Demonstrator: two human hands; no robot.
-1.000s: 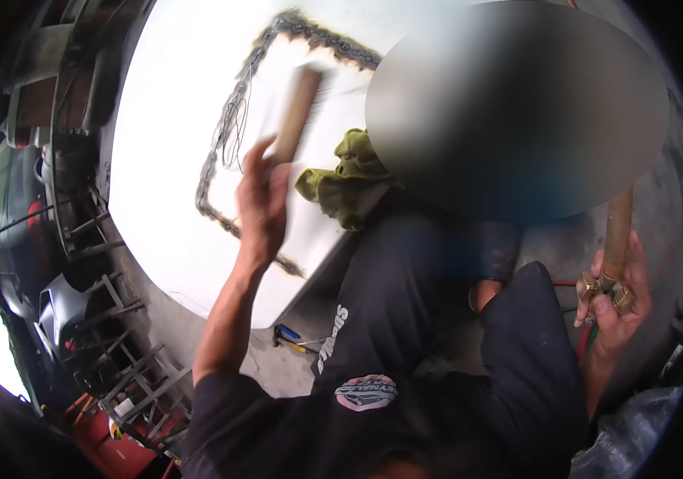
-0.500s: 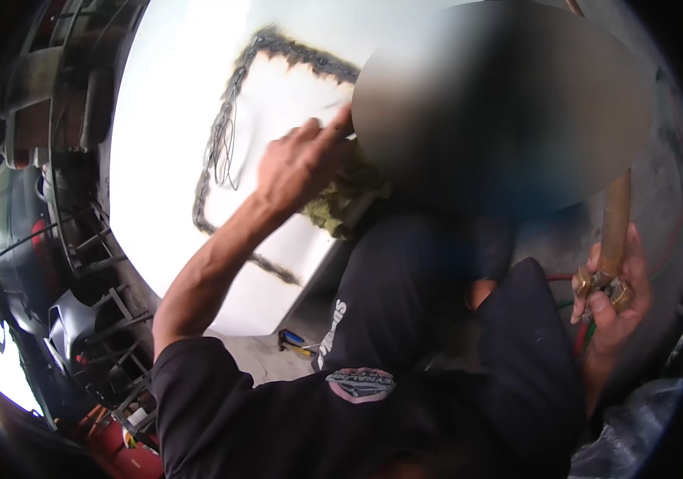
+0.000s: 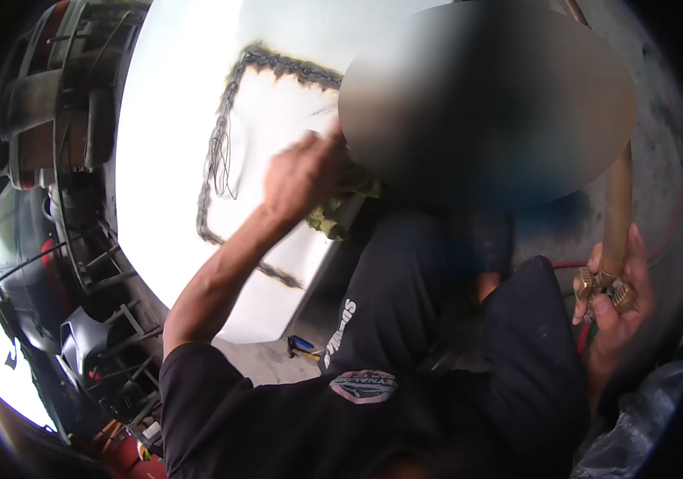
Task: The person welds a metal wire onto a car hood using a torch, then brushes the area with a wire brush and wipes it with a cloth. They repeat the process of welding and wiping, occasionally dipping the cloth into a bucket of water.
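Observation:
My right hand (image 3: 627, 307) is wrapped round the valve end of a brass gas torch (image 3: 617, 207), between its two knobs, with a red hose running down from it. The torch's upper part is behind a blurred oval. My left hand (image 3: 302, 180) is over a white metal panel (image 3: 270, 120), knuckles up. Its fingertips are smeared and partly behind the oval, so what they hold or touch is hidden. A dark, scorched weld seam (image 3: 219, 144) outlines a patch on the panel. A loop of thin wire (image 3: 220, 164) lies along it. Beneath my left hand is a crumpled yellow-green cloth (image 3: 327, 222).
A hammer-like tool (image 3: 302, 347) with blue and yellow parts lies on the floor by the panel's corner. Dark metal racks (image 3: 78, 215) and a car (image 3: 22, 231) stand at the left. Clear plastic sheeting (image 3: 637, 431) is at the lower right. A red hose (image 3: 669, 239) crosses the floor.
My left hand has shifted slightly down, and its extended finger is less visible. The whole view has tilted a little. My right hand keeps its grip on the gas torch.

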